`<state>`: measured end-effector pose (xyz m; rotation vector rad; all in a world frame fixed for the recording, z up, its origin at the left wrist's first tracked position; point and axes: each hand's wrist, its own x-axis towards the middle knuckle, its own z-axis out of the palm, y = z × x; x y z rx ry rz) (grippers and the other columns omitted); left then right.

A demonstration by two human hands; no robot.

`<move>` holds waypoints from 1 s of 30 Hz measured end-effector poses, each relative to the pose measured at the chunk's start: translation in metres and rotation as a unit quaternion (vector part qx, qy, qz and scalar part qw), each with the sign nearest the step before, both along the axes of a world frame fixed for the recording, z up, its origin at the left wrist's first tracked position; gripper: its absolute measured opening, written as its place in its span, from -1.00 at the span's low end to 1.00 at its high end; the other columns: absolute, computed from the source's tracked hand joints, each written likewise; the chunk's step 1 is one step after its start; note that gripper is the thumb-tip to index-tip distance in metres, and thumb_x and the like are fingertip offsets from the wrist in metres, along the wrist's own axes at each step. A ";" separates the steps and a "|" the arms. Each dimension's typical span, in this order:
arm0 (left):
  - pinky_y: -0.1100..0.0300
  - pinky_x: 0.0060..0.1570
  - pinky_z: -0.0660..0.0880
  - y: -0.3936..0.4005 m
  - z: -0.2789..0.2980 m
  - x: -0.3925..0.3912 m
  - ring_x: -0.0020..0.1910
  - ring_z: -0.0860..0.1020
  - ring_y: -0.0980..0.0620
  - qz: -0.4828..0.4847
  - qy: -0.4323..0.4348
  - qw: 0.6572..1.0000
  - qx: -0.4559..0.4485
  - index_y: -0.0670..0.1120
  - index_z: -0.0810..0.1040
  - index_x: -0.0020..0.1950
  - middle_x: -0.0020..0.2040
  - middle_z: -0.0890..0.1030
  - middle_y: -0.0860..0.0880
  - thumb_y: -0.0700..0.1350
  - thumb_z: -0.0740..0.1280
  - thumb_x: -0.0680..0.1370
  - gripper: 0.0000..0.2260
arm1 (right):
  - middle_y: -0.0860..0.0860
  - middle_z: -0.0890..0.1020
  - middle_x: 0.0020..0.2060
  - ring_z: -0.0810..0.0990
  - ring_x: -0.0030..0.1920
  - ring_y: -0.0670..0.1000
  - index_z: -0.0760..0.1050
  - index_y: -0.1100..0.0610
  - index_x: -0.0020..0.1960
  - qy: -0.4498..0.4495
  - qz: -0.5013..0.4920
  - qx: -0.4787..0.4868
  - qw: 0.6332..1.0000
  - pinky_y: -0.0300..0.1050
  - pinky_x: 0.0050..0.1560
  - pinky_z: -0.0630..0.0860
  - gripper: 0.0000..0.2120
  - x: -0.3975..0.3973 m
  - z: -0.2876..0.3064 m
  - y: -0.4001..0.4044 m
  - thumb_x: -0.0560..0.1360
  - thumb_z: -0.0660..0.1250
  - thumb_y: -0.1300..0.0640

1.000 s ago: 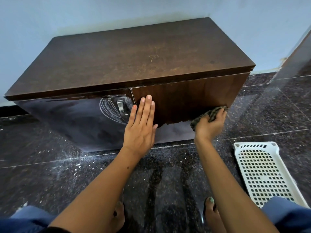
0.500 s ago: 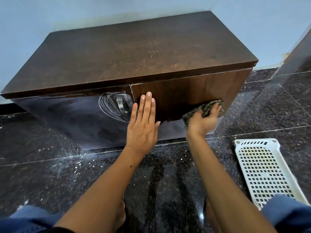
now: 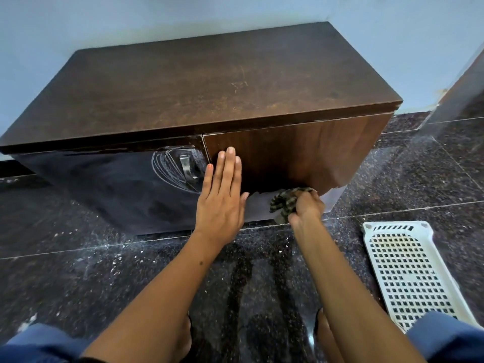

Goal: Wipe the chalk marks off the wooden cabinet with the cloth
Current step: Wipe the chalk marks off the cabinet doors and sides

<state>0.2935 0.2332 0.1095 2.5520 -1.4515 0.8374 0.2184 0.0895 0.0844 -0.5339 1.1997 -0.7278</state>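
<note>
Lowered along the cabinet door, the cloth is clenched in the right hand; chalk marks remain uncleaned beside the flat, released left hand.

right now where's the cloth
In the head view the cloth is bunched in the right hand, pressed low on the cabinet's right door, just right of the flat left hand.

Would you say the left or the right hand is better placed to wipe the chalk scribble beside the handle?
Right, probably: the right hand already grips the cloth. The left hand lies flat, nearer the chalk marks, but empty.
</note>
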 end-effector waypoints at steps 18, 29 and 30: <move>-0.08 0.48 -0.12 -0.002 -0.004 0.001 0.51 -0.04 -0.17 -0.011 0.018 0.999 -0.028 -0.29 -0.01 0.51 0.51 -0.06 -0.22 -0.03 0.04 0.61 -0.45 | 0.12 0.52 0.22 0.52 0.16 0.07 0.27 0.17 0.44 0.041 0.114 -0.130 0.984 0.04 0.24 0.48 -0.50 0.024 0.006 0.060 0.52 0.18 0.38; -0.08 0.49 -0.10 -0.003 -0.007 0.000 0.52 -0.03 -0.19 -0.009 0.002 1.000 -0.029 -0.31 0.00 0.51 0.52 -0.05 -0.24 -0.02 0.03 0.62 -0.45 | 0.10 0.55 0.19 0.54 0.11 0.06 0.33 0.22 0.41 0.091 -0.007 -0.136 0.987 -0.10 0.20 0.48 -0.52 0.011 -0.002 0.018 0.50 0.17 0.38; -0.08 0.49 -0.09 -0.003 -0.007 0.000 0.52 -0.03 -0.19 -0.007 0.003 0.999 -0.034 -0.31 0.00 0.51 0.51 -0.05 -0.24 -0.03 0.03 0.62 -0.45 | 0.08 0.52 0.24 0.52 0.16 0.06 0.28 0.18 0.45 0.073 0.006 -0.138 0.988 -0.07 0.25 0.45 -0.49 0.016 -0.002 0.029 0.51 0.19 0.36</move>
